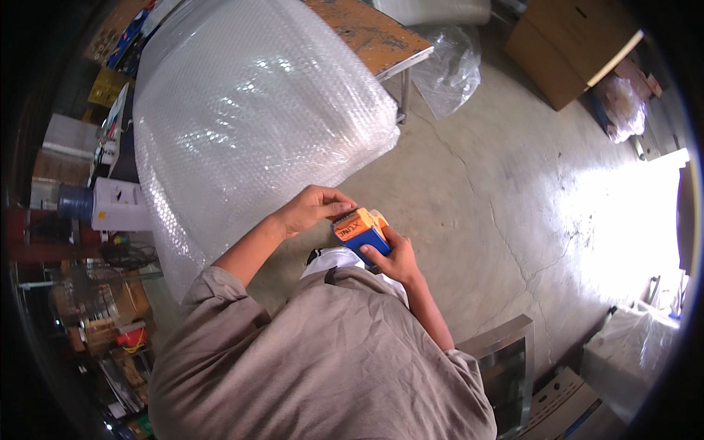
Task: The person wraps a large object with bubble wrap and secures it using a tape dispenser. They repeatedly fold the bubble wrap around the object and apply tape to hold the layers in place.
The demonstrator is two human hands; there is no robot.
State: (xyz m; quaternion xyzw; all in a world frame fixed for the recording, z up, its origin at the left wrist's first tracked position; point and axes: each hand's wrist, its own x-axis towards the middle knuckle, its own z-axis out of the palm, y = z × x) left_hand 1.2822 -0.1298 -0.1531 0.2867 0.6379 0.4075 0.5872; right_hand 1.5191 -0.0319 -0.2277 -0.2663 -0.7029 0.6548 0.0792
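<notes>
Grey concrete floor [469, 198], crossed by thin cracks, spreads around us, and strong white light glares off it on the right. Ahead and to our left a large sheet of clear bubble wrap [257, 117] bulges up, hiding part of an orange-brown desk [385, 48] whose paint is badly scuffed. Just beyond the desk's corner we see a crumpled clear plastic bag [451, 70], and farther right a big brown cardboard box [565, 48].

We hold a small orange-and-blue packet [364, 238] up in front of our waist, well above the floor. Our right hand [397, 260] grips it from the right — thumb pressed on the blue face, the other fingers wrapped behind it. Our left hand [314, 210] is at the packet's upper left corner, fingers bent, thumb and forefinger close together; we cannot tell whether they pinch an edge or merely touch it.

As for markings, bold dark lettering runs across the packet's orange face, while the blue face shows no writing we can make out. Far left, beside a blue water jug [75, 202], a white box [121, 198] carries a small yellow-orange mark — too small to read from where we stand.
</notes>
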